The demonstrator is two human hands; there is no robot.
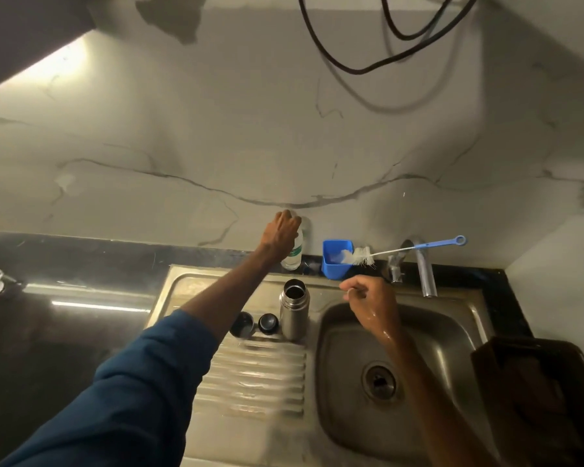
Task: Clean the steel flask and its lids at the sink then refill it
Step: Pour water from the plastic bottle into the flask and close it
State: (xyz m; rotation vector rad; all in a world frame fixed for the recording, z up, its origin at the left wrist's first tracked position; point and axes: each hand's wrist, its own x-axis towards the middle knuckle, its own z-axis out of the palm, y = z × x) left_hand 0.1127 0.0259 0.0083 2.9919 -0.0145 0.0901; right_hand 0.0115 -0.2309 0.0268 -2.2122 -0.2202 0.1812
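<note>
The open flask stands on the ribbed steel drainboard at the basin edge, two lids beside it. The wet right hand is curled over the sink; any hold cannot be told. The left hand is closed round a bottle by the marble wall; if drawn back low, the flask may be toppled. A cable hangs above.

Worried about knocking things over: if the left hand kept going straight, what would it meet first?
The clear bottle against the wall; the left hand seems curled over its top, though depth is unclear.
</note>
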